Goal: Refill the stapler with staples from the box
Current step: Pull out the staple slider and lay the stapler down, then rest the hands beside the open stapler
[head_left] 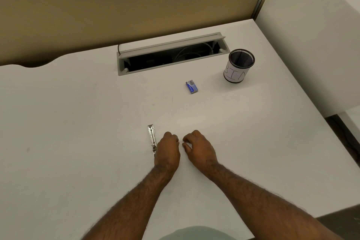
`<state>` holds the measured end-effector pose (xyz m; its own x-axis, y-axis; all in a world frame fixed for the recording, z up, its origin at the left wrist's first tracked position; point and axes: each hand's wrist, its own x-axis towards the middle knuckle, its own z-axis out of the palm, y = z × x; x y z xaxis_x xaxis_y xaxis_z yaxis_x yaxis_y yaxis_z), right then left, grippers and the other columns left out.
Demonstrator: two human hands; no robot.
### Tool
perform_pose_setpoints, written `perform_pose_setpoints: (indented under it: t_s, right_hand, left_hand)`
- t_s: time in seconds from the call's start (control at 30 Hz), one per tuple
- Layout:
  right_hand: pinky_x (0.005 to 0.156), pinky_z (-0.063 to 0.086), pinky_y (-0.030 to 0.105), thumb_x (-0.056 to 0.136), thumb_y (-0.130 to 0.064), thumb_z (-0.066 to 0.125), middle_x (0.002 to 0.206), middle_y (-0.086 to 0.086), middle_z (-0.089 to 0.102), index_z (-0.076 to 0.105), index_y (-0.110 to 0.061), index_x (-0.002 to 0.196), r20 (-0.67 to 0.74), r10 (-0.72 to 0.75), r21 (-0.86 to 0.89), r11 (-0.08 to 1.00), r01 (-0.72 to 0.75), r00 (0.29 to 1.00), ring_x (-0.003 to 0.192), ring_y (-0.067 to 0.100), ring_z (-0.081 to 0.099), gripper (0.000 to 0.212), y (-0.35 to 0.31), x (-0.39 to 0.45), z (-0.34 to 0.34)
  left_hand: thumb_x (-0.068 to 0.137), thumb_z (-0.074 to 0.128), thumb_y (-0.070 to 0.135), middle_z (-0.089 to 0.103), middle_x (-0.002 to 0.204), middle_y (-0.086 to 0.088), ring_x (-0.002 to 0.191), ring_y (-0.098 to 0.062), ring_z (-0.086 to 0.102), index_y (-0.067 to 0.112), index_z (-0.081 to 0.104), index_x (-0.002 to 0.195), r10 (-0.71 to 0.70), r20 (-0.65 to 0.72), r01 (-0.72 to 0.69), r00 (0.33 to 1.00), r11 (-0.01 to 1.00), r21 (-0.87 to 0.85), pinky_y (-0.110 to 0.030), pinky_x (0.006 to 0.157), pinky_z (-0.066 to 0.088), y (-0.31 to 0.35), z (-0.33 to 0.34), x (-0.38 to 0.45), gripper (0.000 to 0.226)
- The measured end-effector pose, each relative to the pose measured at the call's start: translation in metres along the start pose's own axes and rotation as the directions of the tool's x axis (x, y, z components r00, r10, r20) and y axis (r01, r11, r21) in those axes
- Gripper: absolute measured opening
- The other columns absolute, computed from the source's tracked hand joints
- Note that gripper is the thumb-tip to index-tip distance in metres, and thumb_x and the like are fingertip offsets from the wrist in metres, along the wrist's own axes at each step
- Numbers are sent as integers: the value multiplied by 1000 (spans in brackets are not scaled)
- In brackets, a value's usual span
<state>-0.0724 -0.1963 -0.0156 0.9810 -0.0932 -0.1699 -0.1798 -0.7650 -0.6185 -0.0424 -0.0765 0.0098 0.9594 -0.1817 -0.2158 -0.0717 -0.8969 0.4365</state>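
The stapler (151, 136) lies open on the white desk (78, 122), its shiny metal staple rail pointing away from me. The rail's near end runs under my left hand (168, 149), whose fingers are curled over that end; the rest of the stapler is hidden beneath it. Just to the right, my right hand (199, 147) rests on the desk with fingers curled and thumb close to the fingertips, nothing visible in it. The small blue staple box (191, 86) sits closed farther back, well beyond both hands.
A black mesh cup (240, 66) with a white label stands at the back right. An open grey cable tray (171, 54) is set into the desk's rear. A tan partition (136, 6) walls off the back, a white panel (311, 54) the right.
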Motion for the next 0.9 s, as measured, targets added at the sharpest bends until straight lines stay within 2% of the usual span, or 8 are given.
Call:
perform_pose_setpoints:
  t_s: [0.13, 0.27, 0.4, 0.53, 0.6, 0.7, 0.83, 0.9]
  right_hand:
    - [83, 52, 36, 95, -28, 51, 109, 3, 59, 62, -15, 109, -43, 21, -2, 1000, -21, 999, 98, 17, 57, 22, 5, -1, -6]
    - [81, 52, 34, 94, -26, 52, 108, 4, 59, 62, -12, 107, -76, 45, -9, 999, -46, 996, 96, 18, 58, 21, 10, 0, -12]
    - [79, 52, 34, 93, -24, 53, 105, 5, 59, 62, -11, 103, -108, 82, 9, 997, -82, 991, 93, 19, 58, 19, 15, 3, -17]
    - [76, 53, 35, 92, -21, 55, 104, 4, 59, 62, -11, 102, -153, 129, 58, 991, -122, 980, 88, 18, 59, 16, 21, 7, -23]
    - [76, 54, 35, 91, -21, 56, 104, 2, 59, 62, -12, 102, -171, 153, 86, 986, -140, 973, 87, 17, 60, 15, 27, 8, -25]
    - [73, 53, 31, 91, -21, 57, 100, 1, 59, 62, -13, 99, -209, 144, 90, 988, -128, 967, 84, 16, 60, 13, 35, 7, -25]
    - [71, 53, 30, 91, -21, 58, 99, 2, 60, 63, -12, 98, -242, 95, 57, 995, -84, 966, 83, 15, 59, 13, 36, 5, -18]
    - [73, 54, 32, 90, -21, 58, 99, 3, 61, 63, -12, 98, -256, 84, 51, 996, -73, 963, 85, 16, 60, 13, 34, 4, -16]
  left_hand:
    - [86, 45, -3, 51, 107, -8, 92, -22, 56, 8, 54, 100, 108, 50, -117, 993, 967, 228, -33, 65, 47, 3, 4, -1, 20]
    - [84, 44, -2, 50, 110, -11, 93, -22, 55, 6, 49, 107, 150, 87, -172, 985, 905, 390, -31, 60, 46, 7, 7, 1, 25]
    - [83, 42, -5, 49, 113, -13, 97, -24, 53, 4, 47, 109, 185, 117, -215, 976, 907, 362, -31, 67, 48, 14, 9, 11, 28]
    - [84, 45, -5, 51, 113, -12, 100, -23, 51, 5, 51, 109, 244, 122, -266, 962, 937, 228, -32, 71, 47, 29, 14, 16, 28]
    - [88, 44, 2, 54, 112, -9, 100, -22, 52, 9, 54, 110, 267, 74, -275, 961, 950, 150, -32, 73, 48, 34, 19, 7, 25]
    - [95, 42, 19, 57, 114, -9, 100, -24, 57, 10, 49, 127, 173, -24, -170, 985, 982, 78, -36, 72, 51, 32, 28, -20, 34]
    - [96, 35, 33, 55, 126, -6, 106, -21, 57, 11, 25, 144, -64, -1, 64, 998, 990, 126, -35, 73, 52, 19, 35, -44, 54]
    - [97, 32, 34, 53, 130, -5, 107, -20, 58, 11, 19, 146, -113, 18, 109, 993, 982, 152, -34, 75, 51, 13, 36, -47, 56]
